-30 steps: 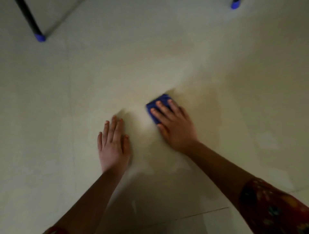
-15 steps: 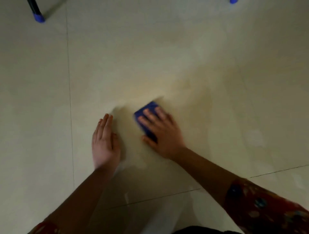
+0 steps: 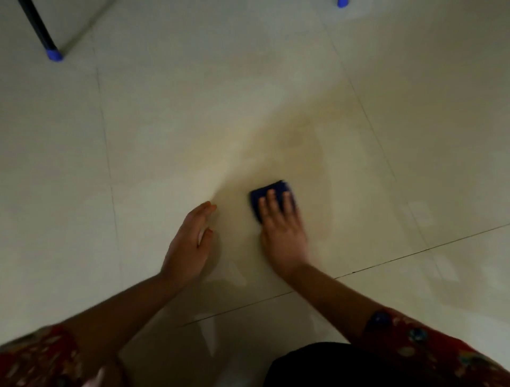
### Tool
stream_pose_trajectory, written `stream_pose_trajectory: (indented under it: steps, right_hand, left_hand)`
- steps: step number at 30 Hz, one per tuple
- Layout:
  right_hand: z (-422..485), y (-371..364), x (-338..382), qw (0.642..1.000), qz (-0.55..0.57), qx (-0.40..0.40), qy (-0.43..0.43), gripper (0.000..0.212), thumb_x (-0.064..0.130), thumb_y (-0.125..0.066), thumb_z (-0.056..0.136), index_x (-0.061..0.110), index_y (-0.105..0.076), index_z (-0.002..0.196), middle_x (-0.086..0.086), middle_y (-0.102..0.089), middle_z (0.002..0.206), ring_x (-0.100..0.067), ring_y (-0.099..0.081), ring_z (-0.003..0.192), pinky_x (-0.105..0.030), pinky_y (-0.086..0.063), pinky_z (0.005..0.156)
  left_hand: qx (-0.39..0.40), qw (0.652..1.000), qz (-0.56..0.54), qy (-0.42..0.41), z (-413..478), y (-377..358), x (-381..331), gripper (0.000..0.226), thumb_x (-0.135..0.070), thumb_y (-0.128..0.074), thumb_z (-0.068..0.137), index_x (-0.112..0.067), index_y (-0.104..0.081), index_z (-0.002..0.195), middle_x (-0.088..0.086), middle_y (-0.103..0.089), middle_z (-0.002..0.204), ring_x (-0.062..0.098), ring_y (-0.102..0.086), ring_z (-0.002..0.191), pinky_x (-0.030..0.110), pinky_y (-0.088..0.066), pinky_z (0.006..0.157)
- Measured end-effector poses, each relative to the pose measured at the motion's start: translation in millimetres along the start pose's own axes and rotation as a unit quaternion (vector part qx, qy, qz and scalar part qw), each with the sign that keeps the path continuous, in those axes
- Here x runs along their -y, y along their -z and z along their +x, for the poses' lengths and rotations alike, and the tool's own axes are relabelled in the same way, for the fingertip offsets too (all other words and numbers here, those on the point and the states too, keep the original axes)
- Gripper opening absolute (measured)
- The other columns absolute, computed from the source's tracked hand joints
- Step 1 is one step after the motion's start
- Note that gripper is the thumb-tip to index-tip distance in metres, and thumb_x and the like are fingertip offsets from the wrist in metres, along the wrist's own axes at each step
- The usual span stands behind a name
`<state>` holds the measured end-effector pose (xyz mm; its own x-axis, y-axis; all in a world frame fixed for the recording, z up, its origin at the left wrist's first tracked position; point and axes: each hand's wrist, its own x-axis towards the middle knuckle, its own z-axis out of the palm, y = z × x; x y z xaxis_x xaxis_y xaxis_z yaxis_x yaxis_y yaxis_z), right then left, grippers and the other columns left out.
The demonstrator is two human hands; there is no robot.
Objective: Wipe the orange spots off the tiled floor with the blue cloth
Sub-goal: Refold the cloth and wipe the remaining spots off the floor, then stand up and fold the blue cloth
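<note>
The folded blue cloth [image 3: 271, 192] lies flat on the pale tiled floor [image 3: 171, 124]. My right hand [image 3: 283, 234] presses it down with straight fingers, covering its near half. A faint orange-brown smear [image 3: 298, 138] spreads over the tile beyond the cloth and to its right. My left hand [image 3: 189, 245] is to the left of the cloth, apart from it, tilted on its edge with fingers straight and holding nothing.
A black furniture leg with a blue foot [image 3: 53, 54] stands at the far left. Another blue foot [image 3: 342, 3] shows at the top edge. Dark grout lines [image 3: 414, 252] cross the floor. My dark-clothed knee [image 3: 331, 364] is at the bottom.
My right hand has slid the cloth to the right, its fingers now pointing more straight ahead. My left hand has tilted off its palm onto its edge.
</note>
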<state>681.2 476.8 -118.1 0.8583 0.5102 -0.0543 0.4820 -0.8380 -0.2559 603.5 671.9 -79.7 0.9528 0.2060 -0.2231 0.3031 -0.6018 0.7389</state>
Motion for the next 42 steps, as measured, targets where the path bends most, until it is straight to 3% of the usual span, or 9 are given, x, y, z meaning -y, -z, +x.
stream_pose_trajectory:
  steps: [5, 12, 15, 17, 21, 25, 30, 35, 42]
  right_hand:
    - [19, 21, 74, 0.953, 0.28, 0.094, 0.068, 0.05, -0.003, -0.042, 0.092, 0.013, -0.051, 0.139, -0.006, -0.056, 0.138, -0.024, -0.049, 0.13, -0.028, -0.04, 0.104]
    - [42, 118, 48, 0.51, 0.817, 0.165, -0.213, 0.034, 0.001, -0.039, 0.097, 0.011, -0.061, 0.12, -0.007, -0.071, 0.109, -0.02, -0.07, 0.095, -0.029, -0.057, 0.075]
    - [48, 170, 41, 0.442, 0.859, 0.184, -0.183, 0.034, 0.01, -0.045, 0.092, 0.017, -0.06, 0.121, -0.008, -0.07, 0.114, -0.022, -0.07, 0.097, -0.03, -0.059, 0.074]
    - [58, 198, 42, 0.457, 0.857, 0.175, -0.158, 0.037, 0.012, -0.046, 0.09, 0.018, -0.059, 0.124, -0.008, -0.068, 0.119, -0.023, -0.069, 0.102, -0.032, -0.058, 0.079]
    - [79, 243, 42, 0.603, 0.771, 0.124, -0.163, 0.034, 0.017, -0.051, 0.096, 0.02, -0.058, 0.13, -0.002, -0.068, 0.123, -0.024, -0.063, 0.116, -0.033, -0.055, 0.08]
    - [89, 281, 38, 0.655, 0.687, 0.226, -0.219, 0.039, 0.043, -0.063, 0.087, 0.018, -0.068, 0.116, -0.004, -0.073, 0.109, -0.022, -0.067, 0.09, -0.03, -0.045, 0.071]
    - [104, 317, 41, 0.738, 0.639, 0.135, -0.173, 0.027, 0.006, -0.069, 0.083, 0.015, -0.067, 0.109, 0.0, -0.073, 0.104, -0.017, -0.067, 0.097, -0.029, -0.053, 0.073]
    - [120, 343, 54, 0.83, 0.546, 0.018, -0.111, 0.021, 0.002, -0.075, 0.078, 0.013, -0.061, 0.09, 0.002, -0.066, 0.083, -0.01, -0.062, 0.076, -0.022, -0.048, 0.066]
    - [123, 407, 89, 0.842, 0.532, -0.071, -0.052, 0.036, -0.019, -0.059, 0.078, 0.013, -0.045, 0.068, 0.011, -0.046, 0.059, -0.002, -0.046, 0.056, -0.017, -0.04, 0.058]
  left_hand:
    - [0.107, 0.991, 0.031, 0.068, 10, 62, -14, 0.043, -0.001, -0.048, 0.096, -0.028, -0.048, 0.129, -0.003, -0.048, 0.135, 0.016, -0.052, 0.121, 0.023, -0.037, 0.101]
    - [0.092, 0.946, -0.142, 0.277, 33, 128, -87, 0.034, -0.03, -0.051, 0.098, -0.024, -0.05, 0.131, -0.001, -0.058, 0.129, 0.017, -0.061, 0.108, 0.034, -0.046, 0.094]
    - [0.132, 0.901, -0.268, 0.315, 40, 141, -119, 0.041, -0.049, -0.052, 0.094, -0.02, -0.059, 0.122, 0.002, -0.066, 0.122, 0.02, -0.067, 0.104, 0.038, -0.051, 0.09]
    - [0.175, 0.894, -0.306, 0.276, 50, 146, -143, 0.04, -0.048, -0.053, 0.093, -0.019, -0.062, 0.119, 0.002, -0.07, 0.117, 0.019, -0.068, 0.105, 0.037, -0.052, 0.091]
    - [0.1, 0.922, -0.339, 0.157, 64, 162, -179, 0.031, -0.021, -0.059, 0.093, -0.016, -0.06, 0.124, 0.004, -0.067, 0.123, 0.019, -0.067, 0.107, 0.035, -0.052, 0.092]
    - [0.091, 0.932, -0.351, 0.031, 68, 188, -203, 0.037, -0.011, -0.06, 0.085, -0.015, -0.059, 0.122, -0.001, -0.07, 0.113, 0.015, -0.068, 0.102, 0.029, -0.055, 0.082]
    - [0.082, 0.961, -0.254, -0.076, 72, 221, -216, 0.025, -0.006, -0.059, 0.073, -0.006, -0.049, 0.096, 0.009, -0.065, 0.085, 0.017, -0.063, 0.079, 0.032, -0.055, 0.068]
    - [0.084, 0.966, -0.231, -0.079, 96, 238, -214, 0.052, -0.002, -0.064, 0.08, -0.03, -0.052, 0.122, 0.002, -0.073, 0.1, 0.02, -0.069, 0.09, 0.033, -0.058, 0.067]
    - [0.056, 0.983, -0.144, -0.097, 81, 253, -252, 0.054, -0.012, -0.075, 0.082, -0.038, -0.057, 0.126, -0.02, -0.038, 0.144, -0.006, -0.036, 0.132, 0.015, -0.038, 0.096]
